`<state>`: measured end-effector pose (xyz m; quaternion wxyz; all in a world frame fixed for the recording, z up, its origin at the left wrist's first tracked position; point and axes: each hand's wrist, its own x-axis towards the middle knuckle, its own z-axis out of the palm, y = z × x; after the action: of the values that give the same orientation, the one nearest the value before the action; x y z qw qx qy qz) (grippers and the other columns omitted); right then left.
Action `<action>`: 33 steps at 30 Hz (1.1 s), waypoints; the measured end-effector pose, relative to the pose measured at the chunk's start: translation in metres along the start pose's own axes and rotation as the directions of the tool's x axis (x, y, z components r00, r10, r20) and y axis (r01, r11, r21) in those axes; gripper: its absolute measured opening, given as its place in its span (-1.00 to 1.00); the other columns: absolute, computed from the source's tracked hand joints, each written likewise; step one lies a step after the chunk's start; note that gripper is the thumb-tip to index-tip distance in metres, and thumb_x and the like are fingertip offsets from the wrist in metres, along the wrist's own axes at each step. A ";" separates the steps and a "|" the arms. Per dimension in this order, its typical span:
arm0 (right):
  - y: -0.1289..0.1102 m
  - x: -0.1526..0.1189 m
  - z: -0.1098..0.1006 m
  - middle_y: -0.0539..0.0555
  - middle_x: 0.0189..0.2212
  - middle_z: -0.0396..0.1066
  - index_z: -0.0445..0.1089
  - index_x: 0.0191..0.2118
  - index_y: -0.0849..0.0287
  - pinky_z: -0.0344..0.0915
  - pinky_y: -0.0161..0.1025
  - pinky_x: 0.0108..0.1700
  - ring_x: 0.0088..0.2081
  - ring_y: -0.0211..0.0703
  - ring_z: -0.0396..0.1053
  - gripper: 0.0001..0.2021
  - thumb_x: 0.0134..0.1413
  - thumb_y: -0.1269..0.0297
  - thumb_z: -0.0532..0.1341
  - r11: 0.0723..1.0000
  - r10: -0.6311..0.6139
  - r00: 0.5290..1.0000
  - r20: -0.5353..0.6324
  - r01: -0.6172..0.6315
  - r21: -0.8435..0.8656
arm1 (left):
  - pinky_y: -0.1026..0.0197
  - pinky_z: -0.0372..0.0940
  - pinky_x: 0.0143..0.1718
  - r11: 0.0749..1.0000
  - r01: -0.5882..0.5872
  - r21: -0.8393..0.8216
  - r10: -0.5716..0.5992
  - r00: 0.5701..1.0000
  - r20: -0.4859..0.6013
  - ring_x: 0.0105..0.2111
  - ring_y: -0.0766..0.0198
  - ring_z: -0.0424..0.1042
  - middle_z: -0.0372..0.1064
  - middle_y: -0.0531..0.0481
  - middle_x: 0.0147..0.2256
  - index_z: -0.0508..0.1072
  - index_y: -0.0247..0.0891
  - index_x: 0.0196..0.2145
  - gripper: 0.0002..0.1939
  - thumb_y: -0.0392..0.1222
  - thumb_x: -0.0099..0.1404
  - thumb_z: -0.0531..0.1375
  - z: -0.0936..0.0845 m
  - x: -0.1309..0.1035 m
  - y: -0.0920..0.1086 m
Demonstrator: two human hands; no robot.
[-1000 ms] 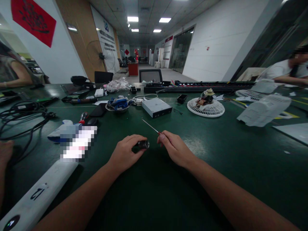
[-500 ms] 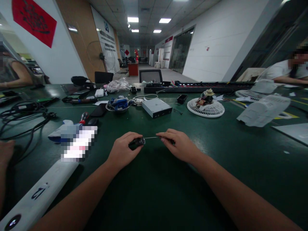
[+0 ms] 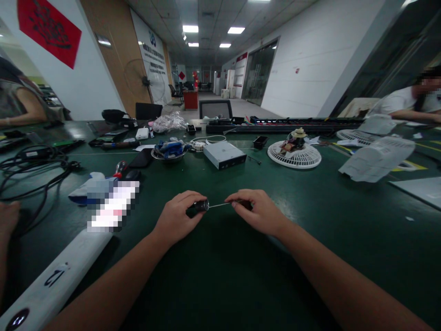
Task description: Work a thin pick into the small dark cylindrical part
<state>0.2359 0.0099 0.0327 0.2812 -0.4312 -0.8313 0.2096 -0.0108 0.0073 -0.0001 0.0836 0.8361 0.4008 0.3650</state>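
Note:
My left hand (image 3: pixel 174 221) is closed around a short black cylinder (image 3: pixel 200 206) with a shiny ring at its open end, which faces right. Held in the fingers of my right hand (image 3: pixel 262 212) is a thin screwdriver (image 3: pixel 219 204); its slim metal shaft points left and its dark reddish handle is partly covered by my fingers. The shaft's tip meets or enters the ringed end of the cylinder; I cannot tell how deep. Both hands are low over the green table (image 3: pixel 220 276).
Ahead are an optical drive (image 3: pixel 223 154), a metal bowl (image 3: pixel 168 158) of blue items and a white fan grille (image 3: pixel 294 156). To the left lie a long white device (image 3: pixel 58 276), cables (image 3: pixel 44 179) and another person's hand (image 3: pixel 8 218).
My right hand has shifted slightly down and right, and the screwdriver now slants up toward the right. The left hand with the cylinder has tilted slightly.

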 end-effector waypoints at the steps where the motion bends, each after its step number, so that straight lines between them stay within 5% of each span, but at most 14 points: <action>1: 0.000 0.000 0.000 0.05 -0.37 0.50 0.53 -0.15 0.14 0.21 -0.24 -0.37 -0.42 -0.22 0.34 -0.75 0.15 0.36 0.12 1.000 0.020 1.000 -0.018 -0.020 0.005 | -0.01 0.40 -0.06 1.000 -0.002 0.002 0.002 1.000 -0.001 -0.12 0.13 0.46 0.47 -0.09 -0.12 0.49 -0.21 -0.09 -0.69 -0.34 0.19 0.25 0.000 0.000 0.000; 33: -0.002 0.001 0.005 0.02 -0.55 0.44 0.56 -0.22 0.19 0.11 -0.27 -0.49 -0.56 -0.26 0.26 -0.73 0.16 0.27 0.11 0.986 0.164 0.986 0.025 -0.164 0.017 | 0.00 0.38 -0.06 1.000 -0.008 0.022 0.007 0.999 0.044 -0.12 0.14 0.44 0.45 -0.06 -0.11 0.47 -0.20 -0.08 -0.70 -0.36 0.22 0.26 0.002 -0.001 0.000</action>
<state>0.2307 0.0092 0.0304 0.2572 -0.4929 -0.7942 0.2451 -0.0095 0.0071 -0.0022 0.0819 0.8463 0.3999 0.3424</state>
